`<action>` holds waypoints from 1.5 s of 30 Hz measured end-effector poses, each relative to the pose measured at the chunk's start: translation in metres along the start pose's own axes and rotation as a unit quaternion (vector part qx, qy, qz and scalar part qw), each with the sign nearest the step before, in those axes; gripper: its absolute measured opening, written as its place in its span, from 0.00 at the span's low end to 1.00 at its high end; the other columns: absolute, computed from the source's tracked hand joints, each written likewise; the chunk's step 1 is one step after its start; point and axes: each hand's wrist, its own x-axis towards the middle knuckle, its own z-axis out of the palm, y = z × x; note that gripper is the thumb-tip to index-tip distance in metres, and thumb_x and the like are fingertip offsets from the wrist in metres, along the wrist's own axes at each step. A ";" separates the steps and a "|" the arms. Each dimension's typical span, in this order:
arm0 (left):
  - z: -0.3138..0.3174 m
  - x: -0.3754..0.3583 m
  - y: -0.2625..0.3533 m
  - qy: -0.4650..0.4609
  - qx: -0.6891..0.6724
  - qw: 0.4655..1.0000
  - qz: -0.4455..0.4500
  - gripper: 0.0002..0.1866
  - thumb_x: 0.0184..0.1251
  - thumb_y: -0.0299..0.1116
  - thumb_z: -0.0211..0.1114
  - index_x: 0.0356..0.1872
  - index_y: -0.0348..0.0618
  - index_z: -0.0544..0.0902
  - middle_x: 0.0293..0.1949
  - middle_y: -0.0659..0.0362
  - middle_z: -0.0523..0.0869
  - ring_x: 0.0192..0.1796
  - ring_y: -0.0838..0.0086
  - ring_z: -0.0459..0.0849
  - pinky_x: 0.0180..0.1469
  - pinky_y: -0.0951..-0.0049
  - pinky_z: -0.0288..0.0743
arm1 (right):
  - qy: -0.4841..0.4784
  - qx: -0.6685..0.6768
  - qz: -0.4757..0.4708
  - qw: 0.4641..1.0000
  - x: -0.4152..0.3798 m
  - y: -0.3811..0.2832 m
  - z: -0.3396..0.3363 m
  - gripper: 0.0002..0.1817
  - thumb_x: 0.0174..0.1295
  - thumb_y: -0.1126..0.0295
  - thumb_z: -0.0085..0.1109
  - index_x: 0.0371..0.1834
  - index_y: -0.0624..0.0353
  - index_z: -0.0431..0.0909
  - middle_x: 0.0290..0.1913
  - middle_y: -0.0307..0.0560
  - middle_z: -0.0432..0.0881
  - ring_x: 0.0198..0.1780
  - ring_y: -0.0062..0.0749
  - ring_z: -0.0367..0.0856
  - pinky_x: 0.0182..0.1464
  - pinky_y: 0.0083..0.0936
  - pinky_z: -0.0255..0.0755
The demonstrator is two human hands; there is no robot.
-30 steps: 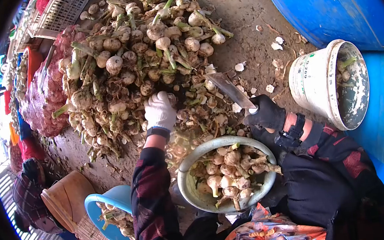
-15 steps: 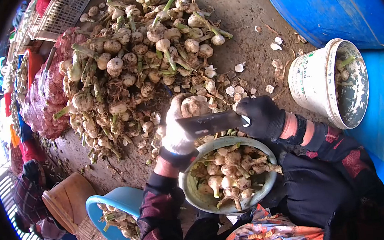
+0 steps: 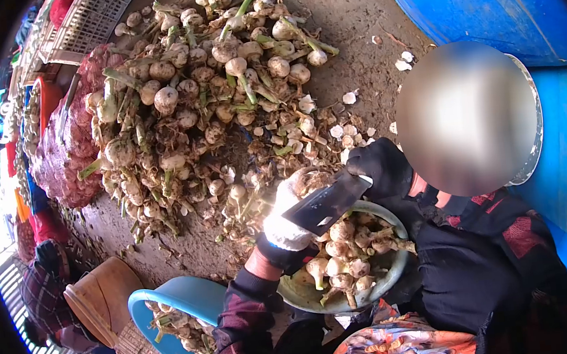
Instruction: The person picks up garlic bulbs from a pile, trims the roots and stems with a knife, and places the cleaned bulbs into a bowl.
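My left hand [image 3: 286, 219], in a white glove, is closed around a garlic bulb [image 3: 309, 180]. In a black glove, my right hand [image 3: 381, 167] grips a broad dark knife [image 3: 327, 203], whose blade lies across the front of my left hand, close to the bulb. Below both hands a round basin [image 3: 402, 276] holds trimmed garlic bulbs. Beyond them a large heap of garlic [image 3: 187, 97] with stalks lies on the ground.
A light blue tub [image 3: 196, 298] with garlic and a brown bucket [image 3: 104, 296] stand at lower left. Red mesh sacks [image 3: 66, 157] and a crate [image 3: 88, 25] are further left. Blue barrels [image 3: 492, 7] stand right. Another person [image 3: 45, 288] is at far left.
Both my hands have come closer to the basin; my left hand has shifted right and down with the bulb. The knife is now tilted more steeply. A blurred patch now covers the white bucket.
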 end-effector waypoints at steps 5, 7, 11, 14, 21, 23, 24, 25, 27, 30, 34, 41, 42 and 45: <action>-0.001 -0.006 0.025 -0.081 -0.071 0.994 0.000 0.34 0.39 0.36 0.77 0.50 0.35 0.74 0.43 0.58 0.83 0.43 0.77 0.82 0.51 0.76 0.75 | -0.031 -0.070 0.206 0.976 -0.044 0.065 0.021 0.07 0.45 0.66 0.62 0.27 0.54 0.79 0.23 0.50 0.79 0.27 0.49 0.80 0.30 0.38 0.74; -0.009 -0.001 0.036 -0.032 -0.037 0.999 0.010 0.36 0.37 0.36 0.78 0.51 0.35 0.74 0.41 0.59 0.83 0.43 0.78 0.81 0.50 0.77 0.75 | 0.031 -0.034 0.255 0.966 -0.048 0.064 0.014 0.07 0.45 0.66 0.62 0.26 0.56 0.79 0.22 0.53 0.78 0.26 0.48 0.80 0.29 0.37 0.73; -0.006 0.008 0.024 0.109 -0.291 0.950 0.001 0.31 0.55 0.46 0.72 0.53 0.36 0.73 0.37 0.59 0.82 0.36 0.73 0.82 0.42 0.73 0.78 | 0.072 0.091 0.216 0.969 -0.030 0.019 0.002 0.06 0.44 0.69 0.62 0.24 0.57 0.77 0.19 0.53 0.75 0.24 0.48 0.78 0.27 0.34 0.70; -0.008 0.025 0.012 0.185 -0.389 0.902 0.027 0.37 0.56 0.65 0.61 0.48 0.36 0.75 0.36 0.53 0.81 0.33 0.67 0.82 0.35 0.67 0.80 | 0.005 0.240 0.090 0.967 -0.021 -0.021 -0.008 0.07 0.45 0.68 0.65 0.25 0.56 0.77 0.21 0.48 0.77 0.24 0.46 0.78 0.26 0.33 0.70; 0.015 0.028 0.009 0.201 -0.714 0.663 0.099 0.23 0.65 0.49 0.60 0.51 0.40 0.77 0.49 0.49 0.81 0.54 0.55 0.79 0.65 0.53 0.66 | 0.069 0.171 0.201 0.962 -0.008 -0.021 0.010 0.08 0.46 0.69 0.62 0.22 0.60 0.75 0.19 0.54 0.75 0.22 0.48 0.78 0.26 0.34 0.70; 0.020 0.024 0.005 0.225 -0.673 0.700 0.083 0.21 0.65 0.46 0.61 0.50 0.39 0.77 0.49 0.50 0.81 0.54 0.56 0.78 0.65 0.54 0.66 | 0.109 0.187 0.248 0.944 -0.003 -0.013 0.012 0.08 0.45 0.70 0.63 0.22 0.62 0.75 0.18 0.53 0.75 0.20 0.40 0.76 0.26 0.32 0.69; 0.022 0.021 0.003 0.251 -0.629 0.733 0.067 0.19 0.65 0.43 0.61 0.50 0.39 0.77 0.48 0.51 0.82 0.54 0.57 0.78 0.66 0.55 0.65 | 0.123 0.203 0.272 0.932 -0.002 -0.009 0.013 0.08 0.45 0.70 0.63 0.23 0.63 0.75 0.18 0.52 0.75 0.20 0.37 0.76 0.26 0.31 0.69; 0.025 0.020 0.000 0.261 -0.603 0.752 0.053 0.15 0.64 0.36 0.61 0.46 0.38 0.77 0.49 0.51 0.82 0.55 0.58 0.78 0.67 0.56 0.66 | 0.123 0.203 0.273 0.932 -0.001 -0.007 0.011 0.08 0.45 0.70 0.63 0.23 0.63 0.75 0.18 0.52 0.75 0.20 0.37 0.76 0.26 0.31 0.69; 0.032 0.022 -0.002 0.244 -0.613 0.748 0.070 0.12 0.62 0.30 0.62 0.44 0.37 0.77 0.46 0.51 0.82 0.53 0.60 0.79 0.65 0.59 0.69 | 0.142 0.224 0.270 0.926 0.000 -0.005 0.010 0.09 0.45 0.70 0.64 0.23 0.63 0.75 0.19 0.52 0.76 0.21 0.33 0.76 0.26 0.32 0.69; 0.035 0.016 -0.001 0.279 -0.642 0.713 0.021 0.13 0.59 0.29 0.64 0.44 0.37 0.77 0.46 0.52 0.82 0.51 0.61 0.80 0.65 0.58 0.70 | 0.103 0.194 0.292 0.931 -0.008 0.001 0.020 0.11 0.45 0.68 0.63 0.28 0.63 0.79 0.23 0.54 0.80 0.25 0.36 0.80 0.31 0.33 0.73; 0.011 0.011 0.043 0.181 -0.496 0.832 0.172 0.21 0.55 0.43 0.71 0.40 0.37 0.77 0.38 0.56 0.81 0.45 0.66 0.81 0.50 0.62 0.79 | -0.074 0.149 0.344 0.924 -0.046 0.027 0.058 0.22 0.43 0.60 0.63 0.40 0.62 0.82 0.29 0.57 0.83 0.32 0.42 0.84 0.39 0.32 0.76; -0.063 -0.012 0.005 0.152 0.409 0.895 -0.099 0.39 0.33 0.42 0.81 0.54 0.44 0.76 0.45 0.49 0.81 0.47 0.58 0.81 0.49 0.60 0.77 | -0.091 0.215 0.389 0.891 -0.032 0.019 0.024 0.14 0.43 0.69 0.63 0.33 0.65 0.80 0.25 0.56 0.82 0.28 0.35 0.81 0.34 0.33 0.73; -0.079 0.000 -0.009 0.253 0.493 0.825 -0.114 0.40 0.37 0.40 0.80 0.58 0.49 0.74 0.46 0.48 0.80 0.48 0.55 0.80 0.49 0.59 0.77 | -0.073 0.226 0.368 0.899 -0.032 0.024 0.027 0.13 0.43 0.68 0.63 0.32 0.65 0.80 0.24 0.56 0.81 0.27 0.35 0.80 0.34 0.33 0.72; -0.120 0.039 -0.017 0.238 0.684 0.671 -0.159 0.30 0.51 0.35 0.70 0.58 0.52 0.73 0.45 0.48 0.78 0.46 0.54 0.80 0.41 0.59 0.80 | -0.064 0.197 0.346 0.915 -0.026 0.020 0.029 0.13 0.43 0.69 0.62 0.32 0.65 0.79 0.24 0.55 0.81 0.27 0.34 0.79 0.34 0.32 0.72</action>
